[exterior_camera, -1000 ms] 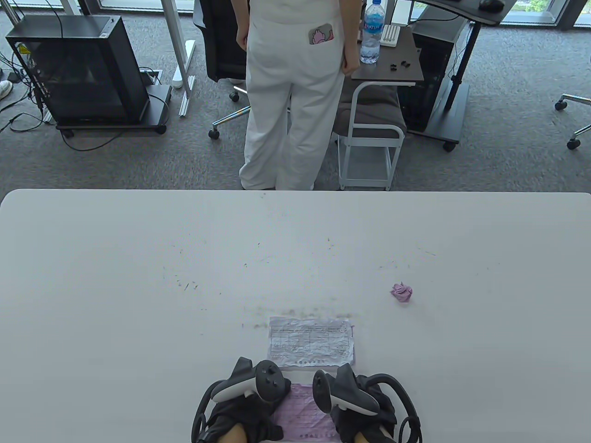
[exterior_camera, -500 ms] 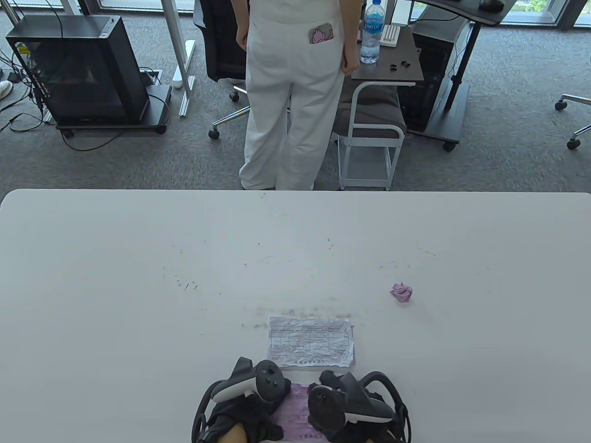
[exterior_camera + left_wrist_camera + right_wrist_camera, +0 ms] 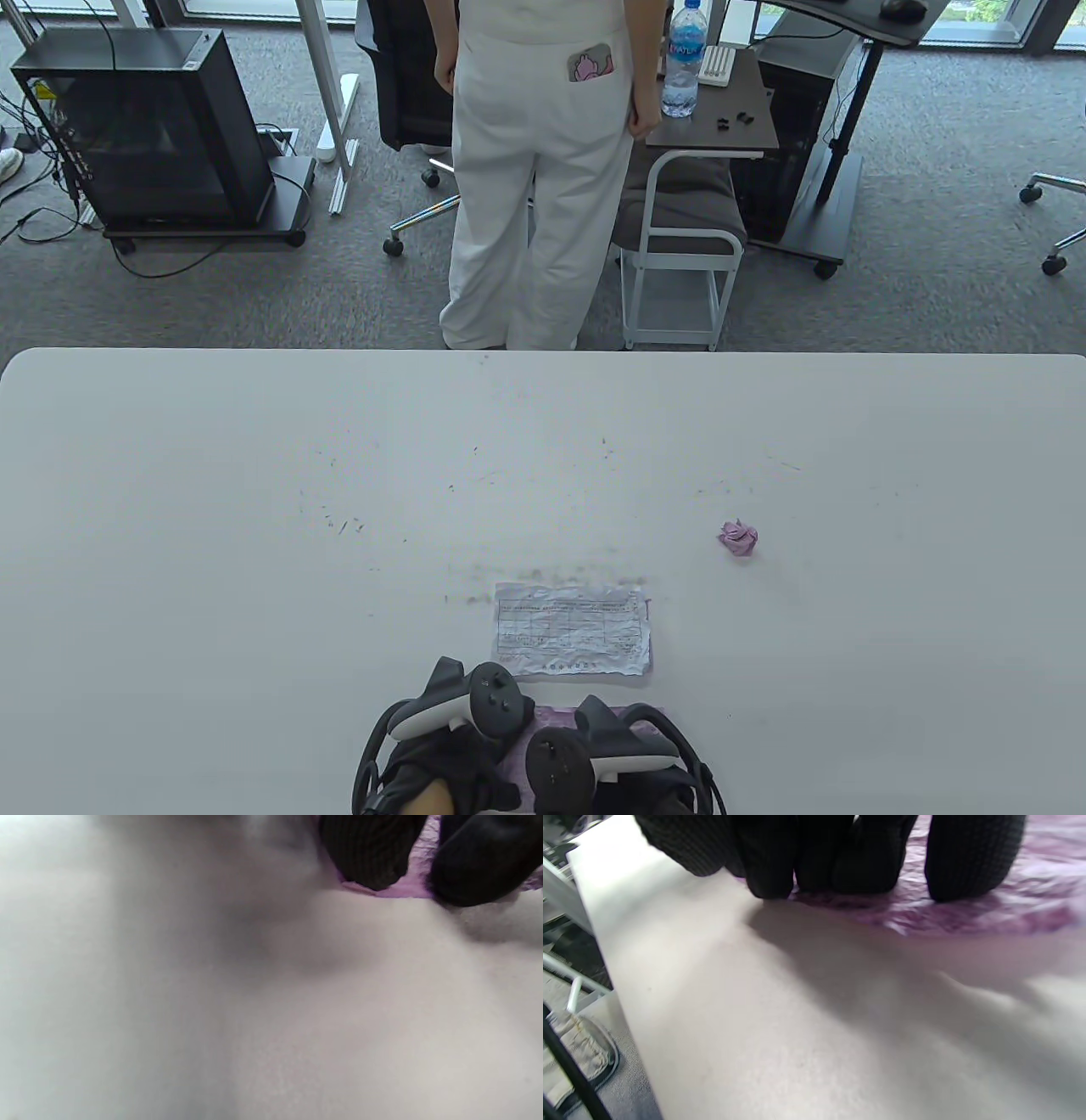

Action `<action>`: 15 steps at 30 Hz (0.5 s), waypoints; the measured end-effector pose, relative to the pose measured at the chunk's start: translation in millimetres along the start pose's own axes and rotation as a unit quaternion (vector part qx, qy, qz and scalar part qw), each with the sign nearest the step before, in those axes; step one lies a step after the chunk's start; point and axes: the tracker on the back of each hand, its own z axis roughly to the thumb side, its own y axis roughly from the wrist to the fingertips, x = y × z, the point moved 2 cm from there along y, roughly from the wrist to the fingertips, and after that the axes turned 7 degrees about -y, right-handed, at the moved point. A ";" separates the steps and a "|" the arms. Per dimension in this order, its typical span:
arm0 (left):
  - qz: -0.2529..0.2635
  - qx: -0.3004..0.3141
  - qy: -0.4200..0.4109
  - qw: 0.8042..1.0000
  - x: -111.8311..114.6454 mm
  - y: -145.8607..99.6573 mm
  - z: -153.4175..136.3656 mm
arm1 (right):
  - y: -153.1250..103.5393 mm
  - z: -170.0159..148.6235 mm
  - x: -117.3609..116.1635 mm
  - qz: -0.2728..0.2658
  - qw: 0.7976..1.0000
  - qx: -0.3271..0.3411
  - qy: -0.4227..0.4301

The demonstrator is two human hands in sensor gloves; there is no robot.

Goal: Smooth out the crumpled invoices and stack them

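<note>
Clear plastic water bottle (image 3: 684,58), top centre-right of the table view: blue label, lettering too small to read. White printed invoice sheet (image 3: 573,629), lower centre: ruled grid, print illegible. Nothing else carries text.

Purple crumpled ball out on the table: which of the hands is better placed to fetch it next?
Probably the right hand. The crumpled ball lies on its side of the table, ahead and to the right. The left hand sits farther away, its fingers pressing the purple sheet.
</note>
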 end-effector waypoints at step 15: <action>0.002 -0.001 -0.001 1.000 0.7 0.2 0.0 | -16.1 -58.7 -9.8 0.041 0.988 -0.122 0.088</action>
